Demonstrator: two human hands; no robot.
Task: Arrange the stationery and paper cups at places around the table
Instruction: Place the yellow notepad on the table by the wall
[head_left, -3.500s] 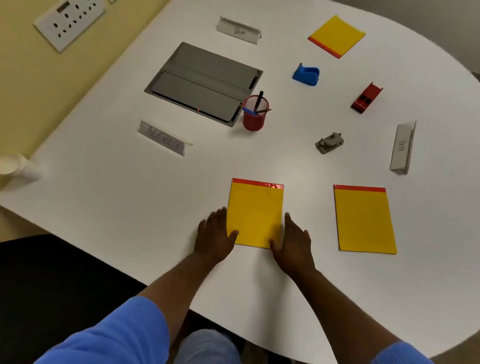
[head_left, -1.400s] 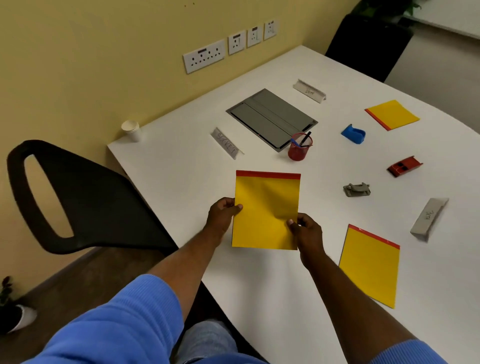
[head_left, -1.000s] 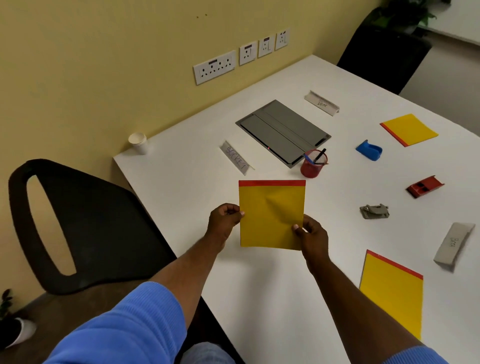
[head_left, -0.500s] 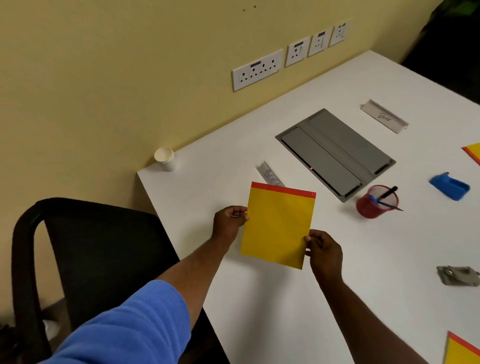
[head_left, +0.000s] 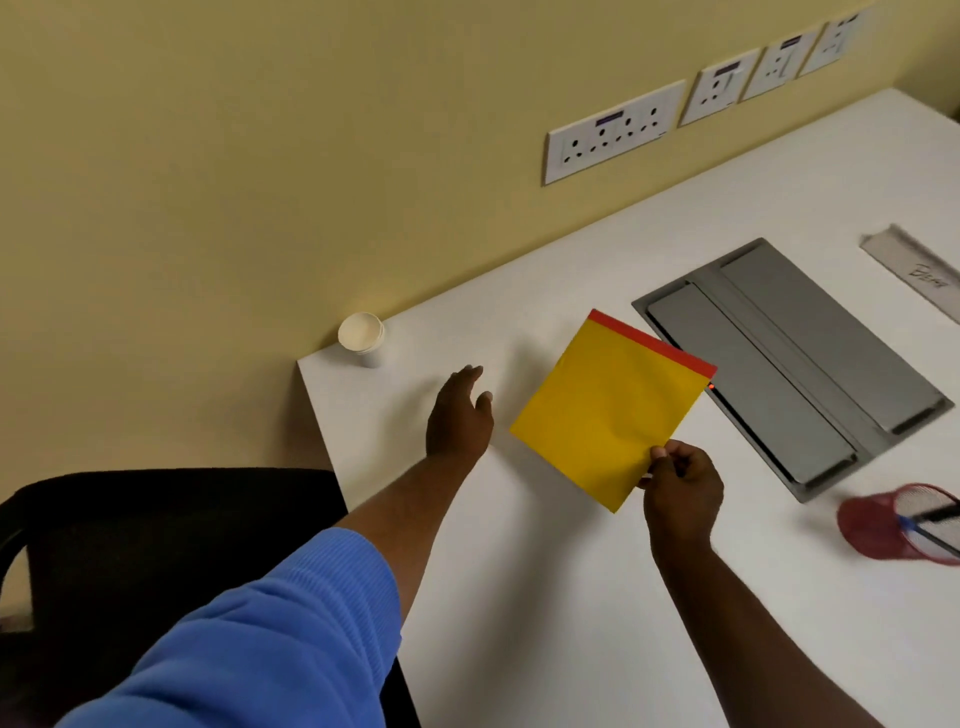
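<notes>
White rectangular table (head_left: 545, 597): main surface, one corner set against the yellow wall.

Black chair (head_left: 171, 535): at the near left corner of the table.

Grey recessed metal cable hatch (head_left: 795, 364): in the table, lids shut, right of the pad.

Yellow paper notepad with red top strip (head_left: 608, 410): off the table, tilted, held above it between hatch and left hand. Half a second ago both hands held it; now only one does.

Red mesh pen pot (head_left: 898, 525): far right, blurred, pens inside.

Left hand (head_left: 460, 415): has let go of the pad; fingers spread, empty, stretched toward the cup.

Right hand (head_left: 680, 483): pinches the pad's lower corner.

White paper cup (head_left: 362, 339): upright at the far left corner, beside the wall, untouched.

Judgement: pad placement is pending; the freed hand probably goes for the cup.
</notes>
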